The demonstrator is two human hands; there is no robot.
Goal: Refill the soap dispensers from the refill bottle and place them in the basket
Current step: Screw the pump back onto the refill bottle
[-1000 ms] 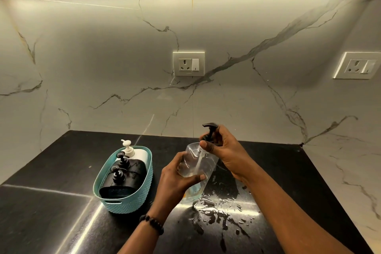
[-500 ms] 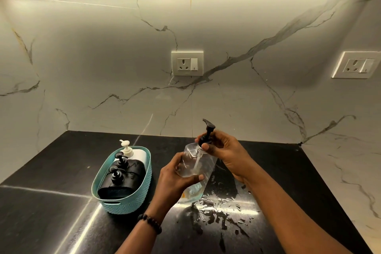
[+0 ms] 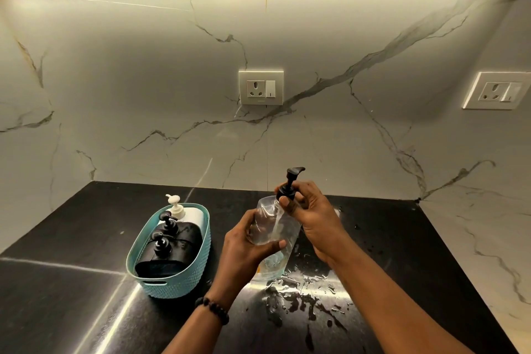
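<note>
A clear plastic dispenser bottle (image 3: 273,234) stands tilted on the black counter, partly filled with clear liquid. My left hand (image 3: 244,250) grips its body from the left. My right hand (image 3: 313,218) pinches the collar of its black pump head (image 3: 290,181) at the bottle's neck. To the left sits a teal basket (image 3: 172,286) holding two black dispensers (image 3: 169,247) with black pumps and a white dispenser (image 3: 184,211) at its far end.
Spilled liquid (image 3: 301,290) spreads over the black counter (image 3: 71,238) in front of the bottle. Marble walls enclose the counter at the back and right, with one socket (image 3: 261,88) behind and another (image 3: 498,90) on the right.
The pump head has turned, its spout swinging from pointing left to pointing right, while my right hand's fingers shifted on the collar. My left hand kept its hold on the bottle.
</note>
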